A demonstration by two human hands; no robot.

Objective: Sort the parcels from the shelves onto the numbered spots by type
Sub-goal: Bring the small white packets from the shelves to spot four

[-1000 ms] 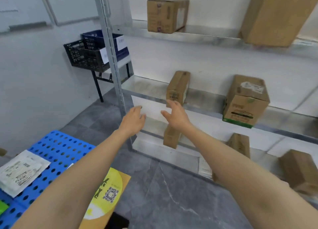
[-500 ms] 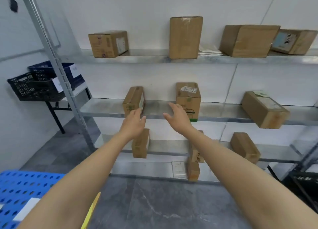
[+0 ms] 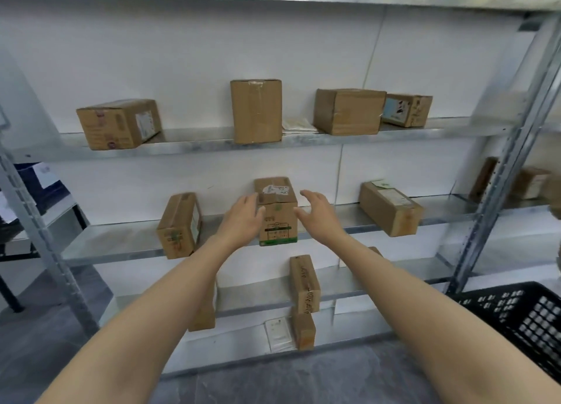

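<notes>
The green-banded box [image 3: 277, 221] stands on the middle shelf [image 3: 121, 241], directly between the two hands. The left hand [image 3: 243, 218] lies with straight fingers against its left side, clasping nothing. The right hand [image 3: 318, 215] hovers just beside its right side, fingers spread and relaxed; whether its thumb touches the cardboard cannot be told. A white sticker on the box's top carries marks too blurred to read, and green print with a green strip crosses its front. Left of the left hand stands a narrow box [image 3: 179, 224]; right of the right hand lies a long box [image 3: 390, 207] with a white label. Above the hands, the upper shelf [image 3: 197, 145] holds four brown boxes and a flat envelope [image 3: 299, 125]. Below the right hand an upright box [image 3: 304, 283] bears lettering, seemingly "Align", with a white packet [image 3: 277, 332] lower down. A black crate [image 3: 522, 315] sits beside the right forearm. The shelving is galvanised metal against a white wall [image 3: 182, 54], over a grey floor [image 3: 273, 379].
</notes>
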